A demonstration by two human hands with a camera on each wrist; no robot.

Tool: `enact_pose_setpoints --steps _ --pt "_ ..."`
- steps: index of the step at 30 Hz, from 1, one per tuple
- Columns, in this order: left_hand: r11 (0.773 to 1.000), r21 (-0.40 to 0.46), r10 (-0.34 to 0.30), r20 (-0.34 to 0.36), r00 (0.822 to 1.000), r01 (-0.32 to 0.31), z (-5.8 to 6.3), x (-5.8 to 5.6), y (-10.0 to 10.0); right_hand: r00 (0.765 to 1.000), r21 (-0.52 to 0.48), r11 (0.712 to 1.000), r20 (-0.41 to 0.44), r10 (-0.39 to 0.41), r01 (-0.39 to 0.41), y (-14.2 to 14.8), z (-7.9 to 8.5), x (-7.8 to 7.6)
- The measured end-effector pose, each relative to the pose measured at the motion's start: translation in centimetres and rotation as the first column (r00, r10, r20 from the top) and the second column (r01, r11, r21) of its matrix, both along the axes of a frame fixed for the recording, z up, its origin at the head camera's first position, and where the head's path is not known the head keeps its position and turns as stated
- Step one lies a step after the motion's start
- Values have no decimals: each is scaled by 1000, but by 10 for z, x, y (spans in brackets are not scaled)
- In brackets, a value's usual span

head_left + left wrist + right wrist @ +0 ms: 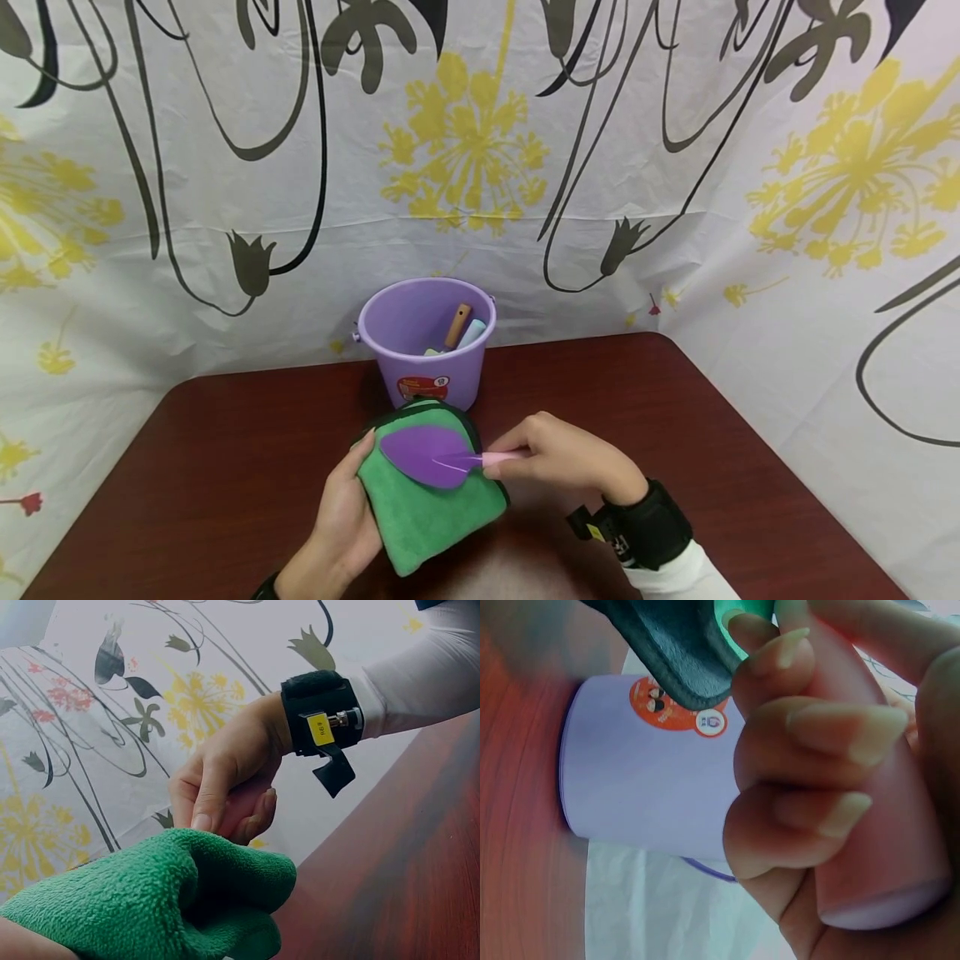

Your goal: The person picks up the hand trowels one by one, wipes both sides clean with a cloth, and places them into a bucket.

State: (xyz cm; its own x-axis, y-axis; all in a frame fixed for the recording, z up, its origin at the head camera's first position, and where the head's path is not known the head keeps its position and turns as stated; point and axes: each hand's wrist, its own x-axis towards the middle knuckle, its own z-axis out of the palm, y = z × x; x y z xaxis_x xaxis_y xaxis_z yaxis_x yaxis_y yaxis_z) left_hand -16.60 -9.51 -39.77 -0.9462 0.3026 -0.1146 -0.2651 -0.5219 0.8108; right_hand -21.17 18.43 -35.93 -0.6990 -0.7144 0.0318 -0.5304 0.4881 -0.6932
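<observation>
My right hand (558, 454) grips the pink handle (877, 825) of a toy trowel, fingers curled round it in the right wrist view. The trowel's purple blade (427, 456) lies over a folded green cloth (435, 525) with a dark edge. At the cloth's left side, my left hand (348, 508) holds it, thumb on the front near the upper corner; the other fingers are hidden behind. In the left wrist view the green cloth (127, 900) bunches up in front of the right hand (229, 776), hiding the blade.
A lilac bucket (386, 350) stands behind the cloth near the table's back edge. Inside it are a brown handle (457, 326), a pale blue piece (472, 333) and something light green. The dark red table (262, 450) is bordered by a patterned white curtain (480, 242).
</observation>
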Motion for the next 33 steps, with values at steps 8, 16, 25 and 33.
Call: enact_pose_setpoints --steps 8,16,25,33 --pt "1000 8 -15 2 1000 15 -2 0 0 1000 -8 1000 15 18 -18 -7 -2 2" --pt "999 30 -32 16 999 31 -6 -2 4 999 4 1000 16 27 -28 -12 -2 3" --pt "997 24 -70 9 997 70 -8 0 6 998 -17 998 31 58 -58 -16 -4 4" --pt "996 45 -75 2 997 75 -11 0 7 997 -24 998 48 55 -54 -19 -5 5"
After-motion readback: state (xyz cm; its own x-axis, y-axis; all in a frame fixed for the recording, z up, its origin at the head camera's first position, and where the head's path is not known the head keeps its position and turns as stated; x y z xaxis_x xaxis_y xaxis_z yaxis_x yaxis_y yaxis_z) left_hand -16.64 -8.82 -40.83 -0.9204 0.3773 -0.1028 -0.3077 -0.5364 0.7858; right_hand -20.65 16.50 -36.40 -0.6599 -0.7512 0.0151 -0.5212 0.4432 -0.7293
